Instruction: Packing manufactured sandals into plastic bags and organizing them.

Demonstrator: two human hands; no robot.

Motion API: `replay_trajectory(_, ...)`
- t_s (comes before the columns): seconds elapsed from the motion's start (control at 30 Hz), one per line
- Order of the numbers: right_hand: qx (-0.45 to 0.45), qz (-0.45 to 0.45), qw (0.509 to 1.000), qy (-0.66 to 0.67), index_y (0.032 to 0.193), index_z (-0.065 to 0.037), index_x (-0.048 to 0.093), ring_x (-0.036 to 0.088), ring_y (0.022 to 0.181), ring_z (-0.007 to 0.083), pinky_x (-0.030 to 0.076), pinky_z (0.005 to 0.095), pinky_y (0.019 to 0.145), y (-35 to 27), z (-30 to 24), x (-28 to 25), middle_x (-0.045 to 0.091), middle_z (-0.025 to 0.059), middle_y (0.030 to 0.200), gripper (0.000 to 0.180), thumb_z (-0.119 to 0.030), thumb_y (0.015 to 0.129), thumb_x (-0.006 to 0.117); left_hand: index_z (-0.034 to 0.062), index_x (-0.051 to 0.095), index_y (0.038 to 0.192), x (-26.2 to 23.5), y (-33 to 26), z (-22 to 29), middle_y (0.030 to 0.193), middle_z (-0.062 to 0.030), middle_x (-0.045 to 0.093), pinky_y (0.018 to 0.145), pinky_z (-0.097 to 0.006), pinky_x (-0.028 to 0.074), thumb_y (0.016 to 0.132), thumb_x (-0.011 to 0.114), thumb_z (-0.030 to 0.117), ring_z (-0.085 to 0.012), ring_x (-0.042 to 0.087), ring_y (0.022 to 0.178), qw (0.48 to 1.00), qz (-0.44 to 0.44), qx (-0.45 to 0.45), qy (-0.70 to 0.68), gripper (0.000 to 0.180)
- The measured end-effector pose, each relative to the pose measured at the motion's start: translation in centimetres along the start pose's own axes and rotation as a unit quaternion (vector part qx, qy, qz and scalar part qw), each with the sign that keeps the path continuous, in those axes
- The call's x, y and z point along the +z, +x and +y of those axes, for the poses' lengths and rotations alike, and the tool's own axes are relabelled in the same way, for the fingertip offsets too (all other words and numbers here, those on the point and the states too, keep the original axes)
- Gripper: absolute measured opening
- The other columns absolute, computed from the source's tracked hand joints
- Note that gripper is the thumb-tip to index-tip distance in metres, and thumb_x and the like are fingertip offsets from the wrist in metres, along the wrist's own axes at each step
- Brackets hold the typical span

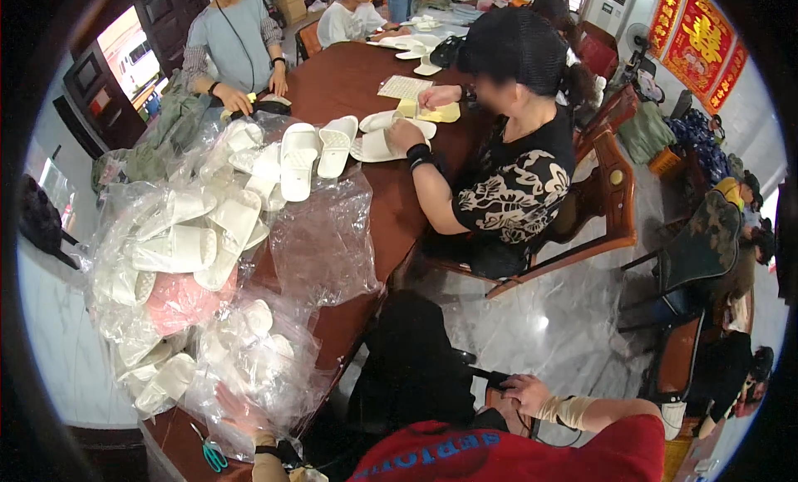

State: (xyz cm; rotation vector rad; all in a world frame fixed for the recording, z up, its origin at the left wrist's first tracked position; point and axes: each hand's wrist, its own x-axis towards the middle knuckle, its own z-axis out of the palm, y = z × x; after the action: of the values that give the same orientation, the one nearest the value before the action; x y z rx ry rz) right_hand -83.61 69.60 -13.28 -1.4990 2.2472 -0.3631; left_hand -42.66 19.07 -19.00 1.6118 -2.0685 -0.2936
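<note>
My left hand [237,405] reaches onto the brown table [349,83] at the lower left. It sits among crumpled clear plastic bags [249,366] stuffed with white slippers, and the plastic veils its fingers. My right hand [522,392], with a beige wrap on its wrist, curls over the top of a chair back [499,403] beside a black-draped chair [416,361]. A heap of loose white slippers [208,233] and a pink bundle [179,303] lies farther along the table.
Green-handled scissors [212,455] lie at the table's near corner. A seated person in a black patterned top [507,183] handles slippers at the table's right side. Two more people [237,41] sit at the far end. Wooden chairs [615,208] stand on the glossy floor to the right.
</note>
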Motion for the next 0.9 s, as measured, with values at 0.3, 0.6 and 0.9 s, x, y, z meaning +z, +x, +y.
replay_trajectory(0.3, -0.036, -0.002, 0.999, -0.040, 0.084, -0.017, 0.063, 0.057, 0.096, 0.0217, 0.045, 0.0395, 0.082, 0.0, 1.2, 1.3, 0.063, 0.0006, 0.099, 0.018, -0.016, 0.066, 0.061, 0.0166, 0.007, 0.147, 0.1, 0.7, 1.0, 0.153, 0.0005, 0.008, 0.109, -0.053, 0.004, 0.096, 0.019, 0.043, -0.0168, 0.008, 0.141, 0.998, 0.007, -0.009, -0.057, 0.059)
replay_trajectory(0.6, -0.028, -0.046, 0.995, -0.086, 0.090, -0.018, 0.064, 0.057, 0.096, 0.0185, 0.046, 0.0364, 0.082, -0.5, 2.3, 2.2, 0.063, -0.0001, 0.102, 0.020, -0.019, 0.070, 0.062, -0.0036, 0.031, 0.136, -1.2, -0.2, 1.5, 0.145, -0.0186, 0.027, 0.110, -0.049, 0.010, 0.096, 0.030, 0.024, -0.0292, 0.022, 0.137, 0.929, 0.115, 0.128, 0.327, 0.048)
replay_trajectory(0.9, -0.026, 0.003, 0.999, -0.034, 0.100, -0.009, 0.062, 0.056, 0.097, 0.0270, 0.045, 0.0388, 0.085, -0.8, 3.4, 3.1, 0.062, 0.0104, 0.100, 0.028, -0.015, 0.075, 0.050, 0.0053, 0.021, 0.142, -2.7, -0.8, 2.8, 0.150, -0.0085, 0.020, 0.109, -0.053, -0.003, 0.095, 0.026, 0.039, -0.0217, 0.013, 0.140, 0.928, 0.069, 0.060, 0.362, 0.058)
